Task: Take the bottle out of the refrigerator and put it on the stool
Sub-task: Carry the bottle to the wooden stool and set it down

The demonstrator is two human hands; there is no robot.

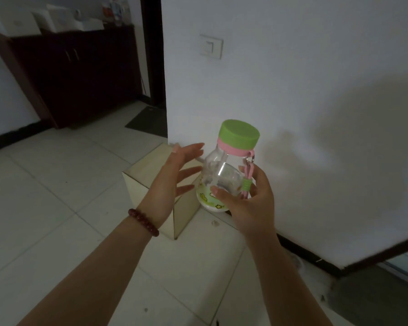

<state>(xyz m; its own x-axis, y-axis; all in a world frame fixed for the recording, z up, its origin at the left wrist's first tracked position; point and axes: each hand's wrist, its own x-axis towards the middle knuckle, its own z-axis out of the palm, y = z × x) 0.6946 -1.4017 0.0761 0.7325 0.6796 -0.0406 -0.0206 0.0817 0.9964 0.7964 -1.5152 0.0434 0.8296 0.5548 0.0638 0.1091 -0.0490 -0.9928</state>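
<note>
The right hand grips the clear plastic bottle with green lid and pink strap around its lower body, holding it tilted in the air above the pale wooden box stool; the left hand, fingers spread wide and holding nothing, hovers just beside the bottle; a red bead bracelet circles the left wrist.

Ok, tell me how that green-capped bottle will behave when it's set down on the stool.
The bottle looks empty through its clear body, so it is probably light and easy to nudge. Its base is wider than its neck, which should help it stand, though the large green cap may make it a bit top-heavy. The right hand grips it with spread fingers; smooth walls could be slippery.
</note>
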